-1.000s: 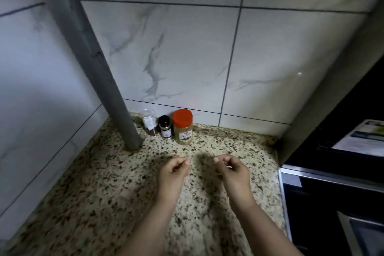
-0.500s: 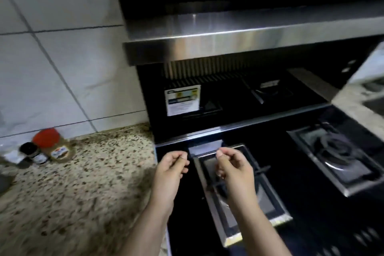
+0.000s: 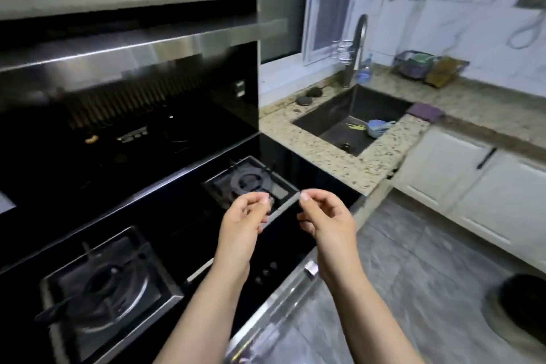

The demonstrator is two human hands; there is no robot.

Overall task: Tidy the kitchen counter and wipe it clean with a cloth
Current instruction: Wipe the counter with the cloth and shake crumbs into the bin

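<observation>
My left hand [image 3: 242, 221] and my right hand [image 3: 328, 221] hover side by side above the black stove [image 3: 165, 233], fingers loosely curled, holding nothing. The speckled granite counter [image 3: 331, 156] lies beyond them to the right, around a dark sink [image 3: 334, 118]. A purple cloth [image 3: 425, 111] rests on the counter at the sink's right edge. Inside the sink sits a blue bowl [image 3: 376, 127]. Both hands are well short of the cloth and the counter.
Two gas burners [image 3: 251, 183] [image 3: 109, 284] sit in the stove top under a steel range hood [image 3: 141, 44]. A tap [image 3: 356, 50] rises behind the sink. A dish rack [image 3: 425, 66] stands at the back right. White cabinets [image 3: 461, 180] and grey floor [image 3: 413, 275] lie right.
My view has swung right, from the counter corner with the spice jars, across the stove, to the sink area. Both hands stayed curled in front of me.
</observation>
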